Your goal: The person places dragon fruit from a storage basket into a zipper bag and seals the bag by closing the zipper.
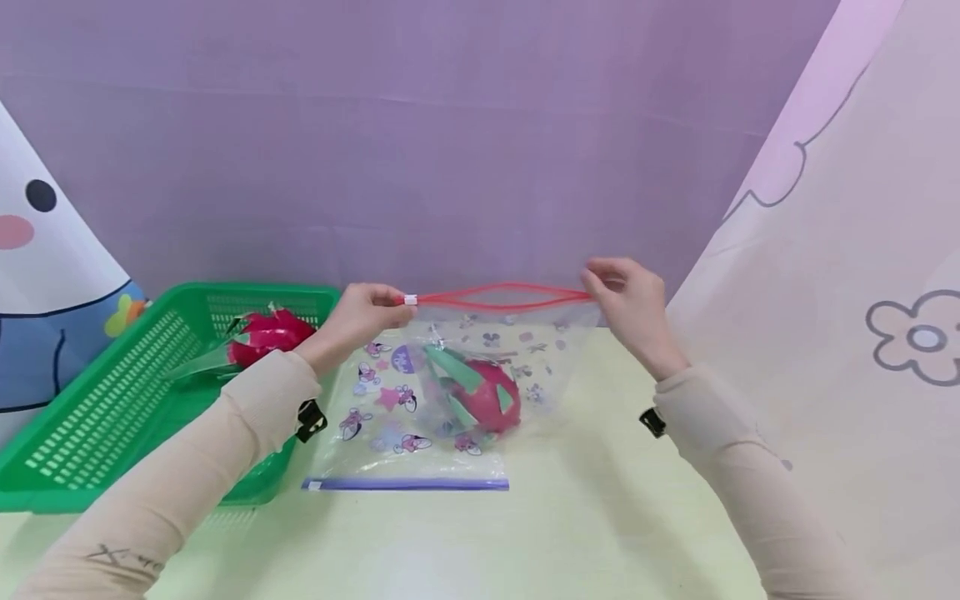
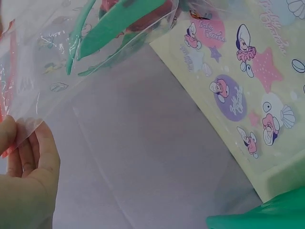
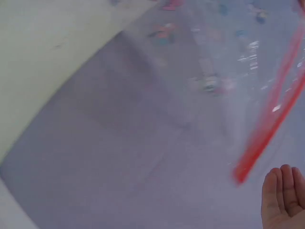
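A clear printed zip bag (image 1: pixel 551 358) with a red zipper hangs above the table, a red dragon fruit with green leaf-like parts (image 1: pixel 498 400) inside it. At the bag's left top corner, by the white slider (image 1: pixel 410 300), my left hand (image 1: pixel 367 315) pinches the edge between thumb and fingers. The bag's mouth gapes slightly in the middle. Close to the zipper's right end is my right hand (image 1: pixel 630 304). In the right wrist view, the fingers (image 3: pixel 281 195) look fairly straight, with a small gap between them and the red zipper end (image 3: pixel 240 176); its thumb is out of that view.
A second printed bag (image 1: pixel 375 454) with a purple zipper lies flat on the pale table (image 1: pixel 570 533), partly behind the hanging bag. To the left stands a green basket (image 1: pixel 97 425) holding another dragon fruit (image 1: pixel 273 333). A purple cloth (image 1: pixel 480 167) hangs behind.
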A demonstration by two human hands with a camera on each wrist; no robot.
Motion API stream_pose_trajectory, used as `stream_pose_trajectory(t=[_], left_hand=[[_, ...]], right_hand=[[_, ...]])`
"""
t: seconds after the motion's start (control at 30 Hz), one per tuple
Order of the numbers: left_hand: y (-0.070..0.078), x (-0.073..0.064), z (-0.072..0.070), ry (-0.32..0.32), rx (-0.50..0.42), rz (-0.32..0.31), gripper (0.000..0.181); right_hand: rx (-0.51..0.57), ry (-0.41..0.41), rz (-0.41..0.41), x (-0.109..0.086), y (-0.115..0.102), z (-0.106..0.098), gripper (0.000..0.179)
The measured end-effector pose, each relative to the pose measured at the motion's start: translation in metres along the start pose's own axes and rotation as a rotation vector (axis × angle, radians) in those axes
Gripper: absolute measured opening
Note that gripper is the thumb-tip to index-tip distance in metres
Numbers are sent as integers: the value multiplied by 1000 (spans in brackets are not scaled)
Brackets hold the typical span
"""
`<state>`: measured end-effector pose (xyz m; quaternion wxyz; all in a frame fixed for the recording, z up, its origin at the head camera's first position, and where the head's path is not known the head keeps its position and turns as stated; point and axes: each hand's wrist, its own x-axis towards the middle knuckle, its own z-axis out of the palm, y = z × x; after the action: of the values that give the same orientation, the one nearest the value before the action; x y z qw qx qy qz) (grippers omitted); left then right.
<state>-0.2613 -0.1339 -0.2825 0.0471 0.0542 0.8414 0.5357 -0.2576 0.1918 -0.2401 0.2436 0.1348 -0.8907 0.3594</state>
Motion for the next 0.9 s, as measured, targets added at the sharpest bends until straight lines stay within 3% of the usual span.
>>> stream_pose_trajectory(t=[0.1,0.2,0.33,0.47,0.6,0.9], left_hand=[[0,0,1,-1,-12,10,25],[0,1,4,-7,-23,26,26],[1,1,7,-10,-34,44,25],[1,1,7,1,-40,62,25],[1,2,9,7,-55,69,25],[3,0,15,7,-68,35,25]], right_hand=[[-11,-39,-185,7,-31,17,24],[-7,-165,-285,10,-60,37,24],[-11,-358,-282,12,-88,63,28],[-17,-478,-239,14,-102,83,33],[-23,-519,-195,15,-106,93,32],[-59,-551,-201,12,-105,100,25]])
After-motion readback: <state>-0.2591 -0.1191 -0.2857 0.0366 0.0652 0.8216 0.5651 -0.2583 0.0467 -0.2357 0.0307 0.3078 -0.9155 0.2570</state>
